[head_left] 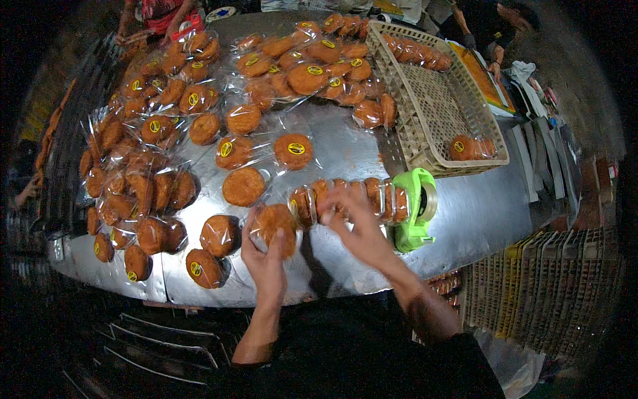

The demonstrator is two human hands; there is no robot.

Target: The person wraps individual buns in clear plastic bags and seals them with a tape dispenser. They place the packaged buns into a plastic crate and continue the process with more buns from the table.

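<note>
My left hand (264, 266) is closed round a flat, round brown bun (274, 221) in clear plastic, its thumb across the near face. To its right, a row of wrapped buns (374, 198) stands on edge on the metal table (345, 266), reaching a bright green tape dispenser (405, 234). My right hand (359, 229) is over the row's left part, fingers smeared by motion; whether they grip a bun is unclear. Just beyond my left hand lie single buns, among them a plain one (243, 187) and one with a yellow sticker (293, 151).
Heaps of wrapped buns (143, 179) cover the table's left and far side. A beige plastic crate (415, 143) at the far right holds several buns. Grey strips (535, 156) lie at the right edge; stacked crates (531, 286) stand below. Other people work at the far edge.
</note>
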